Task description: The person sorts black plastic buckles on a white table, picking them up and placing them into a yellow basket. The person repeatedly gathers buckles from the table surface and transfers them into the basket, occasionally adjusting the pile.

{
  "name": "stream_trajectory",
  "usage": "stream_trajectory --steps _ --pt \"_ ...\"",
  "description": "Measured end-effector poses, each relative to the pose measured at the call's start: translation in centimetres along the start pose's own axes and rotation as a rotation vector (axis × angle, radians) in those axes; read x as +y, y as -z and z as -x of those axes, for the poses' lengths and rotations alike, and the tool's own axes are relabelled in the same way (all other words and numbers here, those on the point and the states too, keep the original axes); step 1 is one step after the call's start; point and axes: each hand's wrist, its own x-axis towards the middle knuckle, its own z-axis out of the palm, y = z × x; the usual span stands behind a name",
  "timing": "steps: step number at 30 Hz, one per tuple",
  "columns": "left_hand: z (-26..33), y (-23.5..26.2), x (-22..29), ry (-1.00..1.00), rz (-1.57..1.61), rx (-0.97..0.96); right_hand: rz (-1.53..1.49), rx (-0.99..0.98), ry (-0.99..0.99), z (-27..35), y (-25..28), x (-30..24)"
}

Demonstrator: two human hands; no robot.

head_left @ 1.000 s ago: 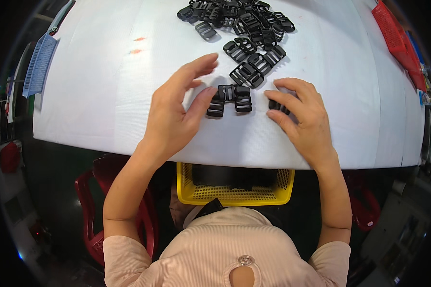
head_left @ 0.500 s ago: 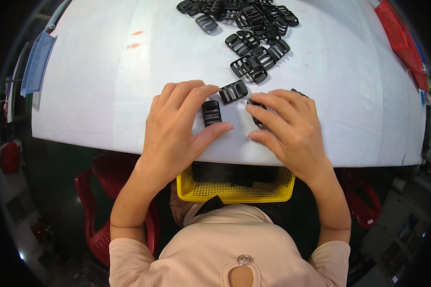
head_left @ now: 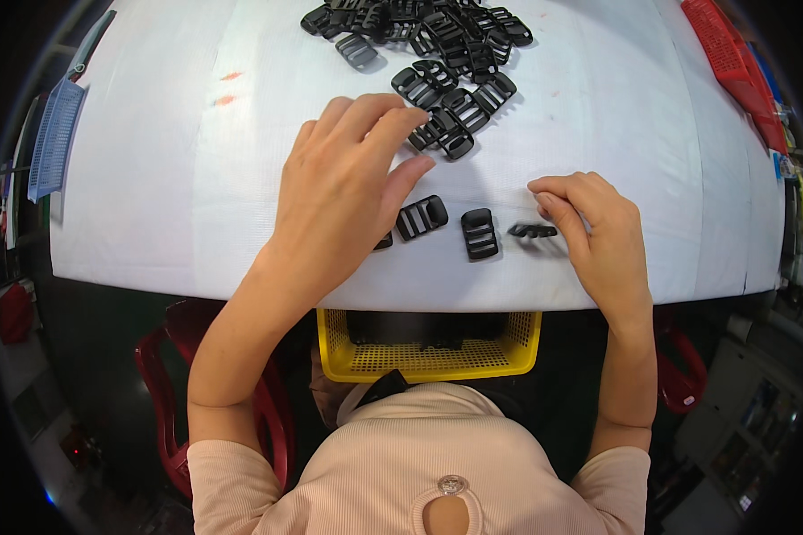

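My left hand (head_left: 348, 178) hovers over the table with thumb and fingers apart, its fingertips at the near end of a heap of black plastic strap buckles (head_left: 455, 138). One slotted buckle (head_left: 422, 218) lies below its thumb, and another is mostly hidden behind the hand. Farther right, a buckle (head_left: 479, 234) lies flat with its slots toward me. My right hand (head_left: 600, 232) has its thumb and fingertips drawn together, with nothing visible between them. Just beside them is a tilted, slightly blurred buckle (head_left: 533, 231), seen edge-on and apart from the fingertips.
The table has a white cover (head_left: 178, 196). A yellow perforated basket (head_left: 428, 361) sits below its front edge, at my lap. Blue (head_left: 58, 138) and red (head_left: 732, 67) baskets stand at the left and right edges. Red chairs (head_left: 165, 392) flank me.
My left hand has moved up toward the heap, away from the nearer buckles. My right hand has shifted right and its fingers have closed together, uncovering the flat buckle and the tilted one.
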Motion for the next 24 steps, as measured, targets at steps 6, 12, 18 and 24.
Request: stream_trajectory --steps 6,12,18,24 --pt "0.0 -0.2 -1.1 0.105 0.068 -0.042 -0.028 0.093 0.12 -2.6 -1.2 -0.3" --pt "0.8 2.1 -0.7 0.441 0.252 -0.18 0.087 0.164 0.374 -4.3 -4.7 -1.9" --pt "-0.3 0.9 -2.8 0.079 -0.037 -0.059 -0.085 -0.043 0.179 -3.1 -3.4 -2.3" --pt "-1.9 -0.8 -3.1 -0.123 -0.083 -0.083 -0.046 0.012 0.095 -4.0 -2.9 -1.2"
